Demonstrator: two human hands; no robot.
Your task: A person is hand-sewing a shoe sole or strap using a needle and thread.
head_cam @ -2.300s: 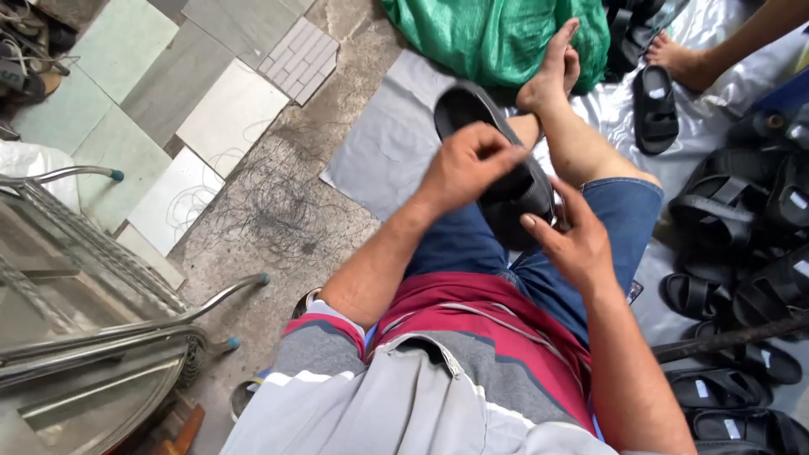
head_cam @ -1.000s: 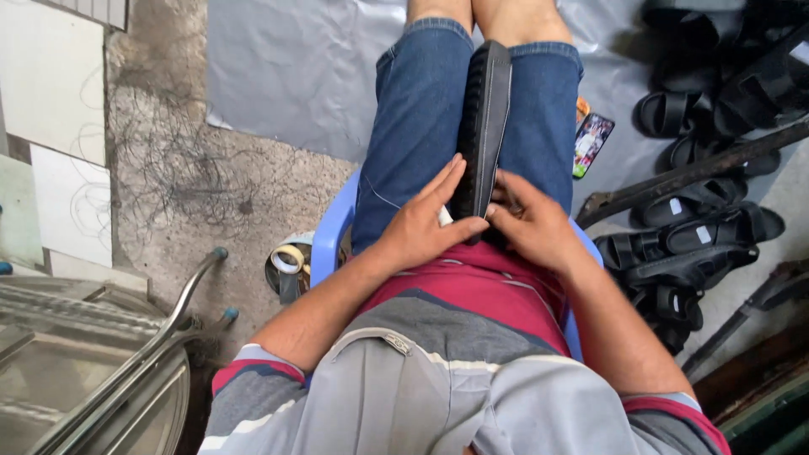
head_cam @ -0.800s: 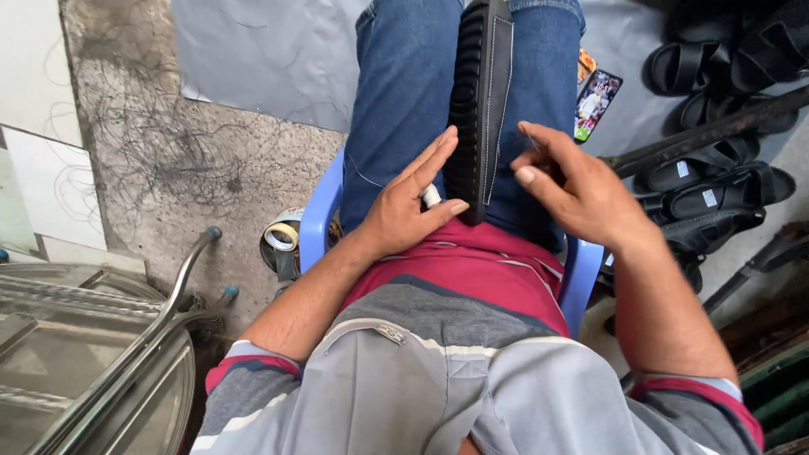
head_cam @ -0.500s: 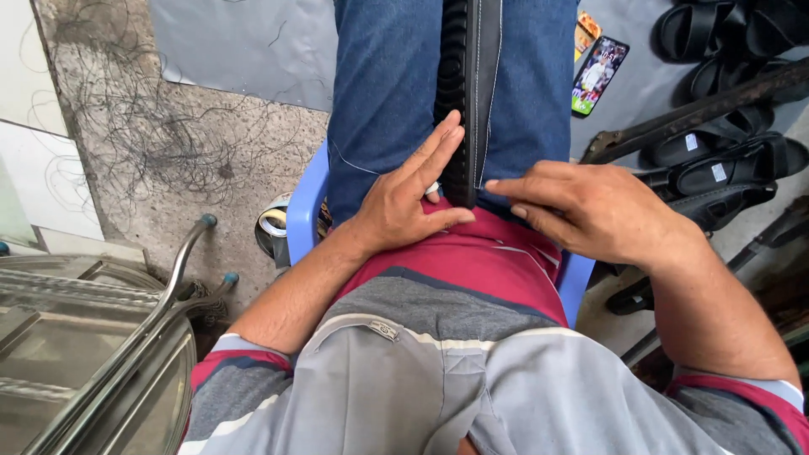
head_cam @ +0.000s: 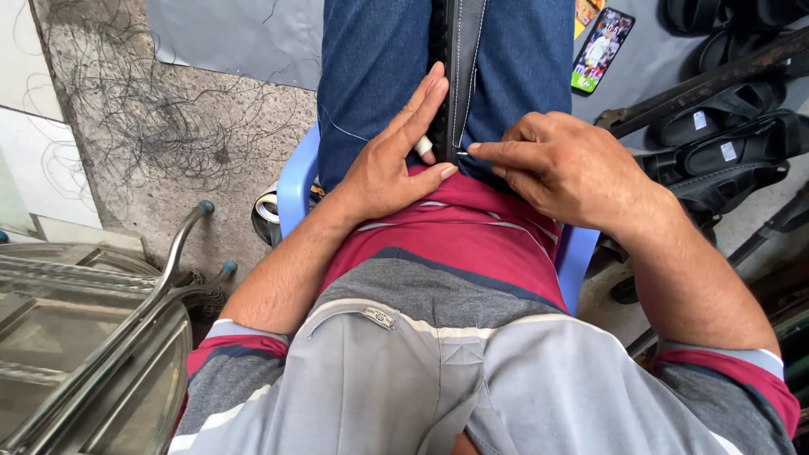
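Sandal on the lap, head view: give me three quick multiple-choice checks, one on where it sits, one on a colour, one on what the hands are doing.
1. Where is the black sandal?
A. Clamped on edge between the thighs
B. On the concrete floor
C. On the metal table

2. What colour is the plastic chair?
A. Green
B. Light blue
C. White

3. What is the right hand doing?
A. Lying open on the knee
B. Pinching something thin at the sandal's edge
C. Holding the phone

Answers: 1 A, it stands upright between the jeans legs; 2 B, blue rims show beside both hips; 3 B, thumb and forefinger meet at the sole while the left hand lies flat against it.
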